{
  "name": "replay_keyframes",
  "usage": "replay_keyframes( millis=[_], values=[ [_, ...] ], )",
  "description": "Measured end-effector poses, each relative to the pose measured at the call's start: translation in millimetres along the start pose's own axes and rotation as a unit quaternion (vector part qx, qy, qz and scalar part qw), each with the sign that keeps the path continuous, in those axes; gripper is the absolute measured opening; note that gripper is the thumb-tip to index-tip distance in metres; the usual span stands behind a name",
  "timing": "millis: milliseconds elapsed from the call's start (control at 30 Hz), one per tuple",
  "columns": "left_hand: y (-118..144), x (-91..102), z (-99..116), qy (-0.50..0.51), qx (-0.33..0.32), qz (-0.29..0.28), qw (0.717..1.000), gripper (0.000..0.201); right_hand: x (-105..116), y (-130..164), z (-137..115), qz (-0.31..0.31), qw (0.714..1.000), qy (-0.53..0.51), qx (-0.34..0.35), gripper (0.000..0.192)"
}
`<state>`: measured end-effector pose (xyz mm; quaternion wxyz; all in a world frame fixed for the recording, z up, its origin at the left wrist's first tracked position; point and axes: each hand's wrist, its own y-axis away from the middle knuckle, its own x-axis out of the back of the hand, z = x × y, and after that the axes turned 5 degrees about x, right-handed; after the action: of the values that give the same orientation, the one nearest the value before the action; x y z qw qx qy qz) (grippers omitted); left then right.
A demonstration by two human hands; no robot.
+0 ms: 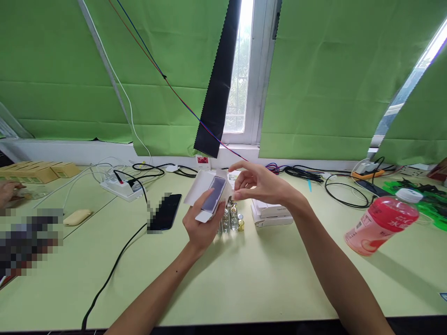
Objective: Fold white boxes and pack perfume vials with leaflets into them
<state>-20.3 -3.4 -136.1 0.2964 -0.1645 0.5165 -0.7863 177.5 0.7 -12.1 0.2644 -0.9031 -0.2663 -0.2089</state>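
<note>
My left hand (200,223) holds a small white box (209,195) with a purple front and its top flap open, lifted above the pale green table (244,279). My right hand (256,184) hovers just right of the box's open end, its fingertips pinched at the flap. Behind the box stand several small glass bottles with gold caps (231,219). A short stack of flat white boxes (270,213) lies under my right wrist.
A black phone (166,211) lies left of the box, and a white power strip (120,187) with cables sits farther left. A pink drink bottle (382,223) stands at the right. Another person's hand (9,191) and cardboard boxes (38,171) are at the far left.
</note>
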Motion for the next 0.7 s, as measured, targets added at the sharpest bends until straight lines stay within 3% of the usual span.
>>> replay_keyframes(
  millis=[200, 367, 533, 700],
  values=[
    [-6, -3.5, 4, 0.149, 0.203, 0.005, 0.968, 0.039, -10, -2, 9, 0.015, 0.981, 0.185, 0.050, 0.084],
    [-9, -9.0, 0, 0.228, 0.289, 0.014, 0.930, 0.046, -36, -10, 17, 0.013, 0.964, 0.264, 0.038, 0.116],
    [-8, -11.7, -3, 0.272, 0.337, -0.010, 0.901, 0.047, -59, -16, 24, 0.035, 0.946, 0.317, 0.063, 0.120],
    [-7, -11.7, 2, 0.283, 0.348, -0.047, 0.893, 0.044, -67, -19, 32, 0.061, 0.945, 0.311, 0.081, 0.103]
  ],
)
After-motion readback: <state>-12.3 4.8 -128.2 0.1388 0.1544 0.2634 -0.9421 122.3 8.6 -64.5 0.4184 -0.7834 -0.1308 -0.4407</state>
